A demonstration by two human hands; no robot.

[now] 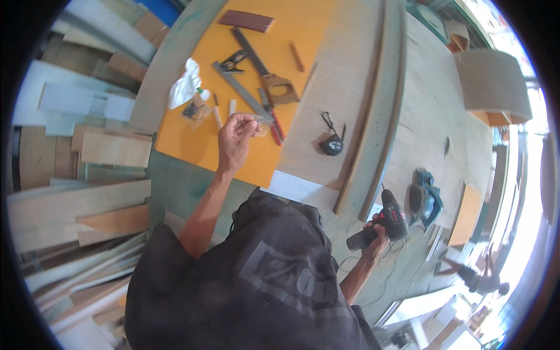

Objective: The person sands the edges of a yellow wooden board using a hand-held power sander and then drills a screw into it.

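Note:
My left hand (233,140) is closed over the yellow board (251,162), its fingertips pinching a small clear plastic bag (262,126). What the bag contains, if anything, is too small to tell. My right hand (377,238) grips a dark cordless drill (392,220) off the board's right side, its bit pointing away from me. Just beyond my left hand lie a combination square (244,93), a red-handled tool (276,129) and a pencil (217,111). Farther off are a handsaw (282,89) and a dark red block (247,20). Left of these sit a crumpled white bag (185,85) and another clear bag (197,109).
A black tape measure (331,144) rests on the plywood right of the yellow board. Long wooden strips (367,111) run along the table. A teal power planer (424,198) stands beyond the drill. Stacked boards (111,149) fill the left side. Another person (481,280) is at far right.

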